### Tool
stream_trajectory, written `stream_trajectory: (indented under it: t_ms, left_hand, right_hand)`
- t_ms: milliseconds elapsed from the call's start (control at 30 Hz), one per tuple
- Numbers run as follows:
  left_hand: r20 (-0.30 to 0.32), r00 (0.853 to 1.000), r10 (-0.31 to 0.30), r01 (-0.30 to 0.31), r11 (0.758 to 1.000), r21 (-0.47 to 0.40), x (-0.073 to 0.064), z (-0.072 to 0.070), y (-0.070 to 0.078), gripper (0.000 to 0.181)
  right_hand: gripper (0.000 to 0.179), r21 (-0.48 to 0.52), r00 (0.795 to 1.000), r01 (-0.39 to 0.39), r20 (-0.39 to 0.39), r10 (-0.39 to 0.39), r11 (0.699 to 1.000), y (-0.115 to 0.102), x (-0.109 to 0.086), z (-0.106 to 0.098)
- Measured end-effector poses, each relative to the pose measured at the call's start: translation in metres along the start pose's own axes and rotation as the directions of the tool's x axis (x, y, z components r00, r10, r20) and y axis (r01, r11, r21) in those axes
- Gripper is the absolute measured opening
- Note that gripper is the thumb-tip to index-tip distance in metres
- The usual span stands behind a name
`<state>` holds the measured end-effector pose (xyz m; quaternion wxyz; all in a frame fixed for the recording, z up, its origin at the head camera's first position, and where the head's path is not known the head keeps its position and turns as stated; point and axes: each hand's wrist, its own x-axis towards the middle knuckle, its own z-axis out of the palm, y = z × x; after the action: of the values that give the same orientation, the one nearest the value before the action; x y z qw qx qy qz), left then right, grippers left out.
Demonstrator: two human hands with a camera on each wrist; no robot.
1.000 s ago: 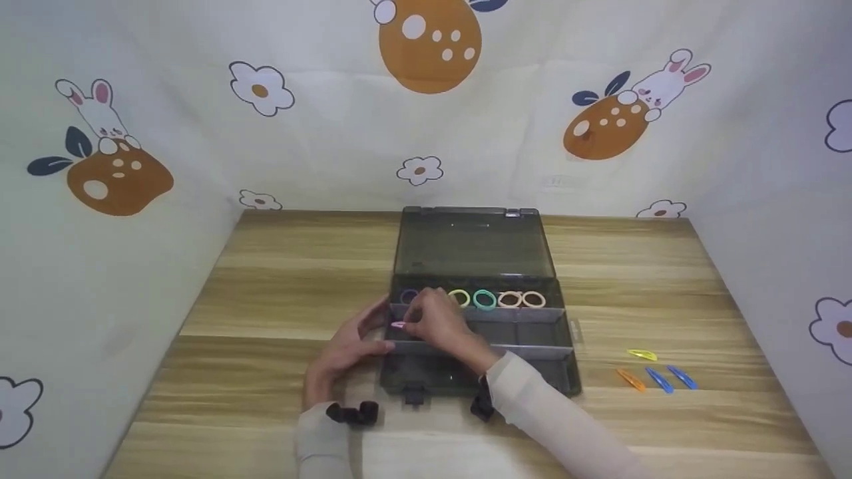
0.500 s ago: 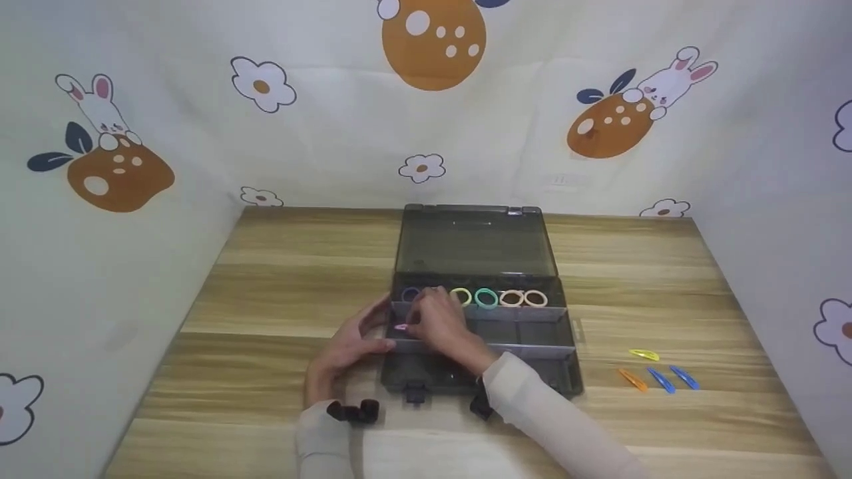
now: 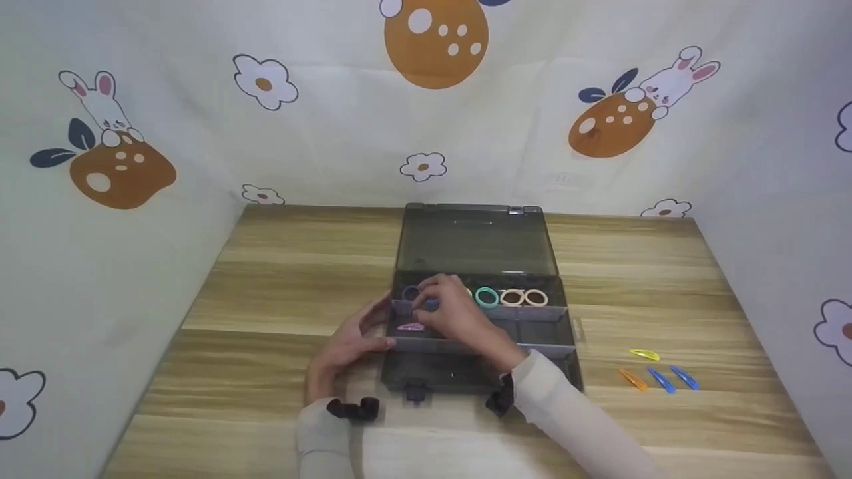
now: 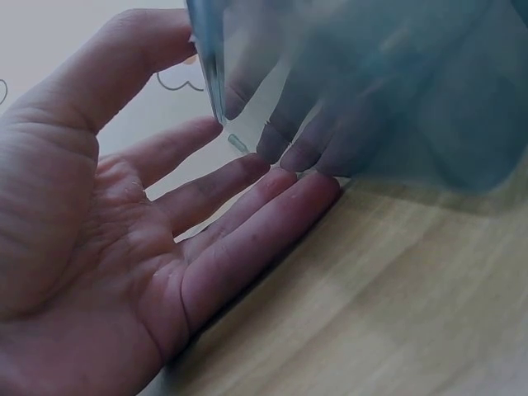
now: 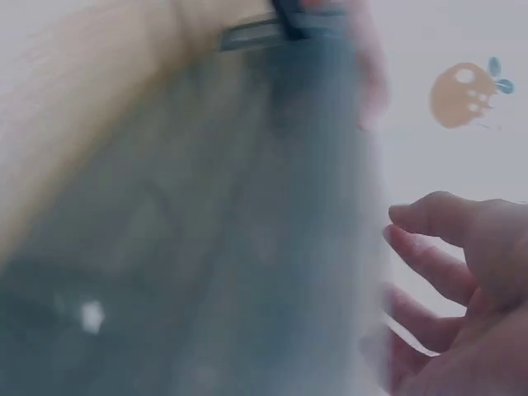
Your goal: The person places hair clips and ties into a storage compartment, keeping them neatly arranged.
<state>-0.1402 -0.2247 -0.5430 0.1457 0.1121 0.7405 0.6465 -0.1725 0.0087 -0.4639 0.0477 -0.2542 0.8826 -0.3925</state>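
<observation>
An open dark see-through compartment box (image 3: pixel 426 368) sits on the table. A pink snap hair clip (image 3: pixel 411 327) lies in its middle row, at the left end. Just above the clip is my right hand (image 3: pixel 456 313), thumb and fingers apart with nothing between them. In the right wrist view that hand (image 5: pixel 470 280) shows loosely bent fingers beside the blurred box (image 5: pixel 206 247). My left hand (image 3: pixel 353 342) touches the box's left side. The left wrist view shows its fingers (image 4: pixel 247 247) nearly straight against the wall (image 4: pixel 396 107), thumb at the rim.
Ring-shaped hair ties, including a green one (image 3: pixel 477 297), stand in the back row, partly behind my right hand. The lid (image 3: pixel 479 239) leans back toward the cloth. On the table at right lie a yellow clip (image 3: pixel 644 354), an orange clip (image 3: pixel 632 379) and two blue clips (image 3: pixel 661 380).
My right hand has let go of the pink hair clip and moved slightly up and right. The clip now lies in the middle row. My left hand stays at the box's side.
</observation>
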Motion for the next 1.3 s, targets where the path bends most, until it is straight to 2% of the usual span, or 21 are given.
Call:
stream_trajectory:
  t_ms: [167,300,567,700,967,1167,1300]
  left_hand:
    - [0.018,1.000,0.007,-0.006,0.999,-0.036,0.003,0.000,0.000,0.092]
    - [0.007,1.000,0.001,-0.001,1.000,-0.023,0.004,0.000,-0.001,0.094]
    - [-0.005,1.000,-0.004,0.003,1.000,-0.016,0.003,0.001,0.000,0.093]
    - [0.001,1.000,0.007,-0.007,1.000,-0.027,0.003,0.000,0.000,0.092]
    - [0.012,1.000,0.023,-0.023,0.999,-0.022,0.003,0.000,-0.001,0.092]
    - [0.001,1.000,-0.010,0.010,0.999,-0.051,0.002,0.001,-0.002,0.092]
    - [0.009,1.000,0.005,-0.005,0.998,-0.055,0.001,0.001,-0.001,0.093]
  right_hand:
    - [0.015,0.046,1.000,-0.022,-0.014,0.023,0.999,-0.004,-0.012,-0.030]
    - [0.017,0.071,0.998,-0.029,-0.054,0.033,0.997,-0.001,-0.025,-0.049]
    - [0.020,0.027,0.983,0.098,-0.159,-0.092,0.995,0.023,-0.043,-0.067]
    - [0.020,0.007,0.975,0.110,-0.194,-0.106,0.994,0.037,-0.051,-0.075]
    - [0.020,-0.002,0.952,0.043,-0.304,-0.041,0.999,0.070,-0.071,-0.092]
    - [0.022,0.032,0.939,-0.090,-0.332,0.095,0.995,0.092,-0.091,-0.104]
    - [0.022,0.113,0.925,-0.154,-0.333,0.183,0.982,0.102,-0.103,-0.112]
